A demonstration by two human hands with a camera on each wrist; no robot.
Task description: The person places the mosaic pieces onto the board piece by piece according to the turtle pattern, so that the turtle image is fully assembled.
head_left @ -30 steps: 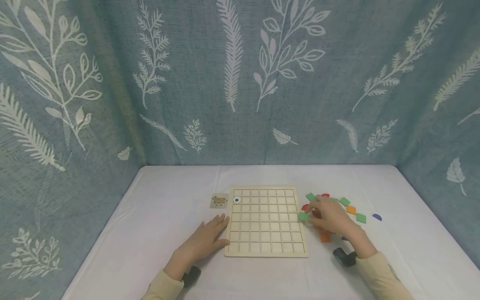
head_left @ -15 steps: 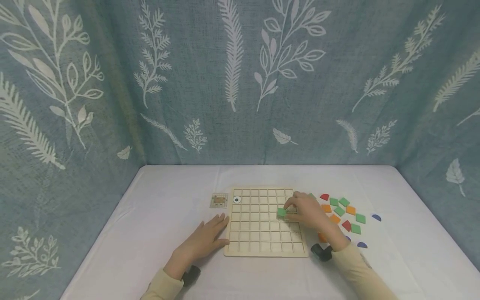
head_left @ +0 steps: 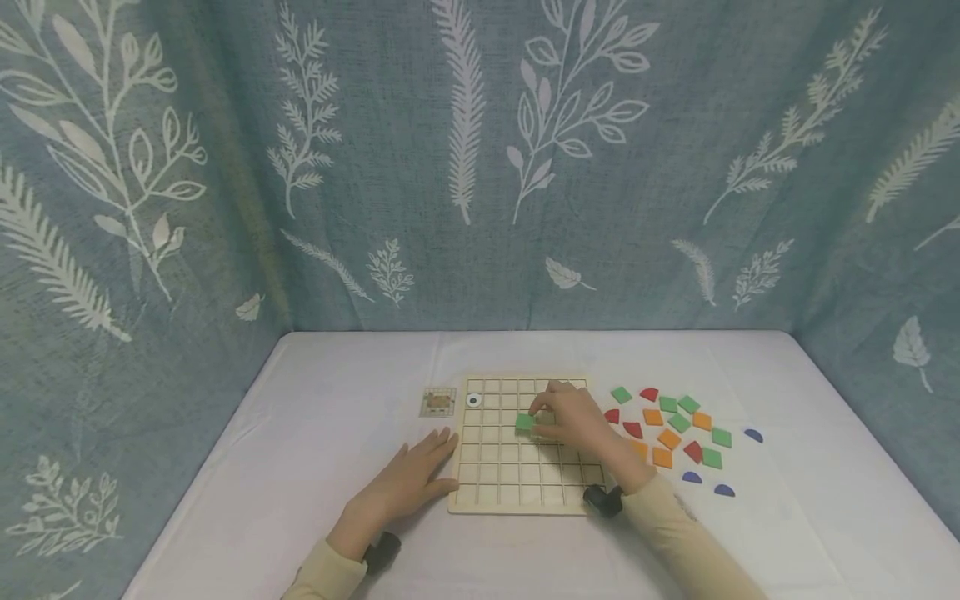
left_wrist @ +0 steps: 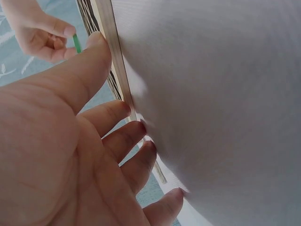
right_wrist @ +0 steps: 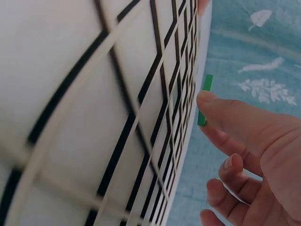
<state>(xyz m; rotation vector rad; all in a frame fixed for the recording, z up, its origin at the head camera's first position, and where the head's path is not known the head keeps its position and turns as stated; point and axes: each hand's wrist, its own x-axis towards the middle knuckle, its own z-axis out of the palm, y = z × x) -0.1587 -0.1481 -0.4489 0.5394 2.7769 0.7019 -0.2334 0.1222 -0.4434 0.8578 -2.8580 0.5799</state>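
Note:
A pale wooden grid board (head_left: 487, 497) lies on the white table. Above its middle, my right hand (head_left: 576, 418) pinches a green square tile (head_left: 525, 422) between thumb and finger. The right wrist view shows that green tile (right_wrist: 205, 100) edge-on, held off the board's surface. My left hand (head_left: 411, 481) rests at the board's left edge with fingers spread, thumb and fingertips touching the rim, as the left wrist view also shows. A white round piece with a dark centre (head_left: 474, 400) sits in a cell near the board's far left corner.
A small printed card (head_left: 438, 402) lies left of the board's far corner. Right of the board are scattered several green squares (head_left: 712, 457), orange squares (head_left: 668, 439), red quarter-round pieces (head_left: 649, 394) and blue half-rounds (head_left: 724, 490). A patterned curtain (head_left: 525, 275) hangs behind the table.
My right hand has carried the green square tile leftward from the scattered pieces to above the middle of the board. The left hand stays at the board's left edge.

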